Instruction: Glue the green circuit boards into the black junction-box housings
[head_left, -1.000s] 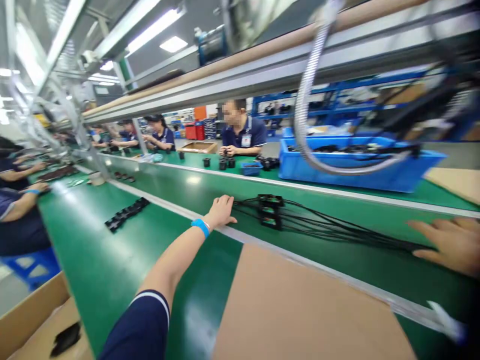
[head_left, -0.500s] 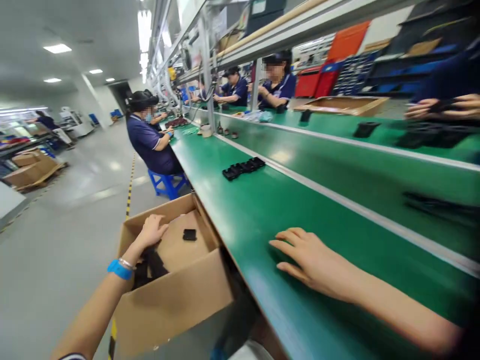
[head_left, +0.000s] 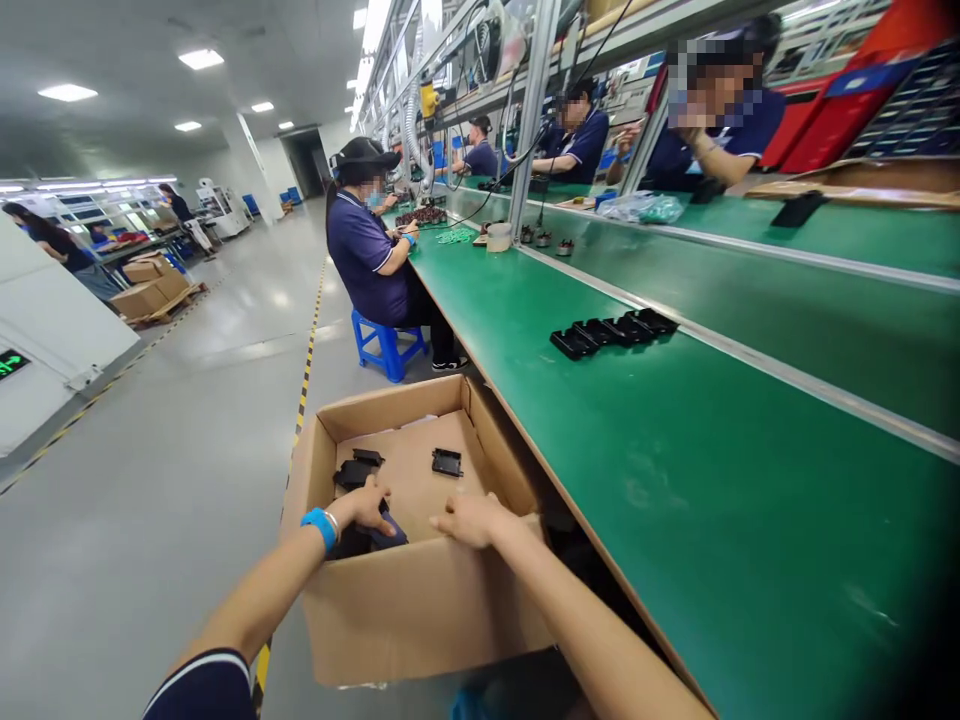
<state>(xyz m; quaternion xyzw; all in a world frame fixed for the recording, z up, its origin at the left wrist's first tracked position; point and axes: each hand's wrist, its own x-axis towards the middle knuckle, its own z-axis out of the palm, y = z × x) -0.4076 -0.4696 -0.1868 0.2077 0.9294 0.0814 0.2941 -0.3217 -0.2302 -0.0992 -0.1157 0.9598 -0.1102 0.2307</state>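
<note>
Inside an open cardboard box (head_left: 427,610) beside the bench, my left hand (head_left: 366,506) is on a pile of black plastic parts (head_left: 352,474). Its thumb and fingers are closed around one black plastic part (head_left: 390,532), partly covered by the hand. My right hand (head_left: 474,518) reaches over the near wall of the box, with fingers apart, loosely bent and nothing visible in them. A single black plastic part (head_left: 448,461) lies on the box's cardboard bottom, ahead of my right hand.
The green bench (head_left: 675,500) runs along the right of the box. A row of black plastic parts (head_left: 611,332) lies on it near a metal rail. A co-worker (head_left: 371,245) sits on a blue stool (head_left: 388,345) farther along; other people work across the bench.
My right hand has moved left from over the bench into the box. My left hand has lowered onto the black parts and closed on one. The view has turned left.
</note>
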